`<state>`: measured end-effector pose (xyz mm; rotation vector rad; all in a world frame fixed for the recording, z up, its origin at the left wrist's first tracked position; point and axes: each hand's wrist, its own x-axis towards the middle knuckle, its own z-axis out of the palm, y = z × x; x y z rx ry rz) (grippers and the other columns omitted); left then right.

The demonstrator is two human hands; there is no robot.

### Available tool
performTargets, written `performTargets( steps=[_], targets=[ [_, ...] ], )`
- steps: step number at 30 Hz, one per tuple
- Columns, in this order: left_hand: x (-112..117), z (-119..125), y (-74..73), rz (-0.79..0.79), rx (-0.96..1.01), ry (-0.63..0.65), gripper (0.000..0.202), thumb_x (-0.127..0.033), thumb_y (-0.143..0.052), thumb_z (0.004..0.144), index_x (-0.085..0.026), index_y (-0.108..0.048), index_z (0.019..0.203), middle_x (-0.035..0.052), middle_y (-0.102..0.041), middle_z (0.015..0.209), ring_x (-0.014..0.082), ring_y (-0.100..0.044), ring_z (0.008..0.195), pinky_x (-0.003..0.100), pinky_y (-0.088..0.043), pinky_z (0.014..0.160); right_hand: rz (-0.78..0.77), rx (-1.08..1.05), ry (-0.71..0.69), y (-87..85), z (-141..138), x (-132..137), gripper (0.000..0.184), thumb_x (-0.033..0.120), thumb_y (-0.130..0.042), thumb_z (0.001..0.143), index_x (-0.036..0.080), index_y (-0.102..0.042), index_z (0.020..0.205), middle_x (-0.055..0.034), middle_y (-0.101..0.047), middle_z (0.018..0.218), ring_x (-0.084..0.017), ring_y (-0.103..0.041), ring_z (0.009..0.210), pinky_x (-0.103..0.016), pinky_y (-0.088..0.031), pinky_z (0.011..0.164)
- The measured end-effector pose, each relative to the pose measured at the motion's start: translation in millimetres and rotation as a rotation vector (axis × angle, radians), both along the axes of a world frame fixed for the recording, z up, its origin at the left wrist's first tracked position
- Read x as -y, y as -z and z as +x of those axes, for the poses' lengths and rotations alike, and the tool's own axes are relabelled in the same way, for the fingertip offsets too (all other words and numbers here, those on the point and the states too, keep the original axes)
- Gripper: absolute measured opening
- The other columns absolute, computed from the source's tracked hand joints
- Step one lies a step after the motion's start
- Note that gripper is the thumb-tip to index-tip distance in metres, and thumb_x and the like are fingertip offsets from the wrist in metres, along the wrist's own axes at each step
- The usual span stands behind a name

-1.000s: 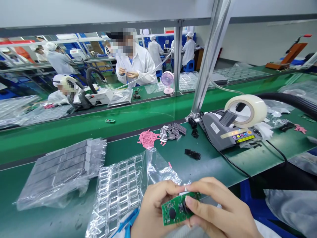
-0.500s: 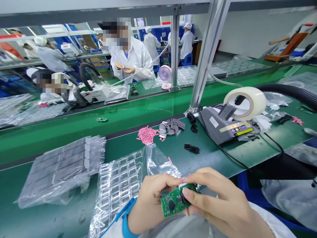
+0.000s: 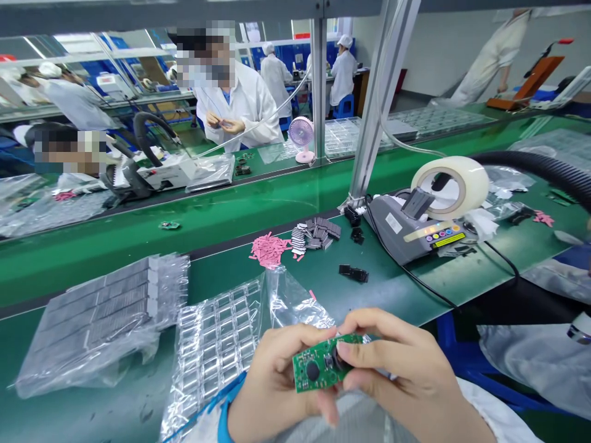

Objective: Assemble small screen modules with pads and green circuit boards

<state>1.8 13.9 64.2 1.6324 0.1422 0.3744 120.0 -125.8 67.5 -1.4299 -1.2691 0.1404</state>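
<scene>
We hold a green circuit board [image 3: 321,379] low by the near edge of our desk [image 3: 388,301]. Our left hand [image 3: 270,378] is closed round its left end; our right hand [image 3: 401,363] pinches the other end, thumb over a dark round part.

Just beyond the left hand, on its left, we have a clear compartmented tray [image 3: 210,341], and farther left a grey stack [image 3: 106,326] wrapped in plastic. Ahead of both hands come a clear bag [image 3: 293,298], then a heap of pink strips [image 3: 269,249] beside striped pieces [image 3: 327,232]. Ahead of the right hand lie black parts [image 3: 353,273]; farther off to its right sits a grey tape dispenser [image 3: 390,224] with a tape roll [image 3: 480,184].

Beyond all this, a bright green strip [image 3: 277,203] crosses in front of us, a small board [image 3: 169,226] on it, far ahead of the left hand. Past the strip we face a pink fan [image 3: 301,132] and a co-worker [image 3: 258,104] in a white coat, with more white-coated people [image 3: 276,74] deeper in the room.
</scene>
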Motion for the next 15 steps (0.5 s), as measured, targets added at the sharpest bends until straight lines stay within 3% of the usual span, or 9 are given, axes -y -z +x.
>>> performTargets(
  steps=[3,8,13,15],
  targets=[
    [2.2,-1.4,-2.7,-0.148,-0.012,0.028,0.039,-0.044,-0.069,0.069,-0.028,-0.068,0.104,0.0032,-0.071,0.066,0.0158,-0.063,0.051,0.024,-0.048,0.048,-0.028,-0.014,-0.016,-1.3,1.9,3.2,0.013,0.026,-0.055,0.089,0.021,-0.067,0.094,-0.0062,-0.061,0.093,-0.009,-0.060,0.061,-0.019,-0.053,0.051],
    [9.5,-3.8,-2.8,-0.268,-0.082,0.042,0.030,-0.027,-0.062,0.079,-0.031,-0.064,0.109,0.0019,-0.071,0.074,0.0160,-0.067,0.061,0.024,-0.054,0.057,-0.107,0.034,-0.007,-5.6,6.0,5.1,0.008,0.022,-0.060,0.086,0.018,-0.068,0.086,-0.0054,-0.062,0.085,-0.012,-0.064,0.066,-0.018,-0.053,0.055],
    [17.6,5.2,-0.2,-0.262,-0.210,-0.223,0.026,-0.024,-0.064,0.077,-0.026,-0.067,0.102,0.0062,-0.069,0.098,0.0166,-0.068,0.070,0.027,-0.057,0.066,-0.124,0.057,0.052,1.8,12.6,-4.1,0.011,0.016,-0.058,0.085,0.021,-0.067,0.085,-0.0028,-0.062,0.083,-0.011,-0.063,0.067,-0.019,-0.055,0.058],
    [18.2,11.2,-0.2,-0.258,-0.228,-0.242,0.026,-0.026,-0.064,0.077,-0.023,-0.067,0.102,0.0071,-0.070,0.097,0.0166,-0.068,0.071,0.027,-0.057,0.068,-0.146,0.041,0.082,6.4,16.5,-8.8,0.013,0.016,-0.059,0.084,0.023,-0.066,0.092,-0.0022,-0.062,0.084,-0.013,-0.064,0.072,-0.022,-0.056,0.063]
  ],
)
